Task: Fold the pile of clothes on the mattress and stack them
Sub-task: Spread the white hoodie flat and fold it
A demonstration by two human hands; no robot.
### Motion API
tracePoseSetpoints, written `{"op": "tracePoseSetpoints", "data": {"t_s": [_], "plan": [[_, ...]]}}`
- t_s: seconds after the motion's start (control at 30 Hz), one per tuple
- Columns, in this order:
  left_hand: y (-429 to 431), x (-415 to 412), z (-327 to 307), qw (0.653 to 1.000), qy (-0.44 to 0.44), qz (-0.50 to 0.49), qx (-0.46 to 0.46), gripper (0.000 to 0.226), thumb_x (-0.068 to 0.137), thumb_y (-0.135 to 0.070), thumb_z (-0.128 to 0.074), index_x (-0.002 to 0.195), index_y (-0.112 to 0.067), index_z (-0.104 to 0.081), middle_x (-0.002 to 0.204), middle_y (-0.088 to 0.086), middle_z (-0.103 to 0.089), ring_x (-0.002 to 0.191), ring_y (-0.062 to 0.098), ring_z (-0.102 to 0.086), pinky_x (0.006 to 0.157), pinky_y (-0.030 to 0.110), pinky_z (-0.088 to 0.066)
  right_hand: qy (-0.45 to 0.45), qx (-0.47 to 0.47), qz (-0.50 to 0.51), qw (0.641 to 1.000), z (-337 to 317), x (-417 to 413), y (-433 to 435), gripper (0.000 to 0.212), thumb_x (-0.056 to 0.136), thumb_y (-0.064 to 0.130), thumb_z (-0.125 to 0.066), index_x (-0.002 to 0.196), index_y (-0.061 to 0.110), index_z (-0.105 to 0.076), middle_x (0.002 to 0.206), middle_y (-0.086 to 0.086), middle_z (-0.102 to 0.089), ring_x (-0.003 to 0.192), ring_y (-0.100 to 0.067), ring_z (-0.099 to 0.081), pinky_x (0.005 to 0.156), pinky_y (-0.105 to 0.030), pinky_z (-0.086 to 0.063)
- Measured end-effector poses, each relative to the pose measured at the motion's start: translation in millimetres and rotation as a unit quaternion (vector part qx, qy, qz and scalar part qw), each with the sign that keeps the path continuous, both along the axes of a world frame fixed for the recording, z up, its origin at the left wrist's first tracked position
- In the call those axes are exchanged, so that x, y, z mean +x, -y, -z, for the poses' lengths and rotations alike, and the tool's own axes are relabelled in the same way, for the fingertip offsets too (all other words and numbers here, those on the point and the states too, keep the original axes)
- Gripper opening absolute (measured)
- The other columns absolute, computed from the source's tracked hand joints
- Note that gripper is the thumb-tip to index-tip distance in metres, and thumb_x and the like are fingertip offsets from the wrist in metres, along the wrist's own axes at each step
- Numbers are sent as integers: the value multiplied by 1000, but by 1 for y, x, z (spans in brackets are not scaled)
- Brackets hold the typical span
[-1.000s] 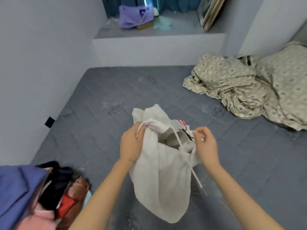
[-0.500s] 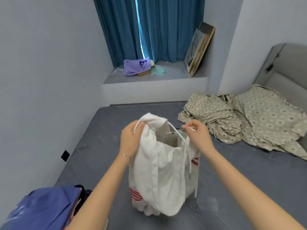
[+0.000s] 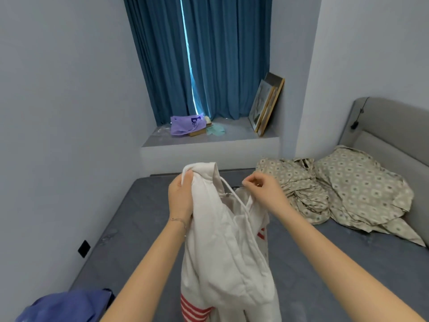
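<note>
Dangling over the mattress (image 3: 348, 263), a white hoodie (image 3: 220, 252) is clutched by left hand (image 3: 181, 201) and right hand (image 3: 267, 194).

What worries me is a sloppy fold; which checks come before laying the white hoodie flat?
1. Left hand grip on hoodie: ok, clutching the hood.
2. Right hand grip: ok, pinching the opposite edge.
3. Hoodie spread flat: not ok, hangs bunched.
4. Bare mattress below: ok.
5. Bedding out of the way: ok, heaped to the right.
6. Which side faces down: cannot tell.
</note>
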State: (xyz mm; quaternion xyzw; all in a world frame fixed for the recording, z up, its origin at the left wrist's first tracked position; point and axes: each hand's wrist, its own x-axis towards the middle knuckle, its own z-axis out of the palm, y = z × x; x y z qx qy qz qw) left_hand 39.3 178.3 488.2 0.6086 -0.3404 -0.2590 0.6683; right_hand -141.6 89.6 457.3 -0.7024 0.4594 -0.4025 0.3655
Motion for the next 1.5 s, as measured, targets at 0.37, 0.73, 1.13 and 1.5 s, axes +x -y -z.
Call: {"op": "tracePoseSetpoints", "data": {"t_s": [0.37,0.73,1.13,1.5], "plan": [[-13,-36,46,969,185,156,38,25,99,-21,-44,98,-20,-69,91,-11,-69,83,5,-62,74,26,-48,103,198,-18,975,10,38,-42,42,95,53,-48,81,18,-67,83,0,-70,77,-9,-62,73,-26,-48],[-4,-6,89,960,107,234,112,16,100,-18,-46,103,-14,-62,97,3,-69,91,17,-67,79,23,-48,95,173,-132,971,25,-5,-44,51,88,24,-65,55,11,-29,57,-5,-26,55,-15,-28,57,-28,-23],[43,-84,172,765,102,565,290,48,94,-57,-46,135,-32,-50,139,-12,-51,129,5,-46,113,36,-33,106,153,-103,977,0,-80,-56,52,87,24,-67,54,18,-27,51,4,-21,45,-5,-20,45,-13,-23],[44,-93,166,780,44,530,330,45,94,-52,-50,97,-13,-72,100,-2,-72,91,11,-67,76,25,-51,40,113,94,988,36,-147,-53,58,85,28,-72,55,17,-24,50,9,-19,46,-7,-18,45,-21,-16]]}}
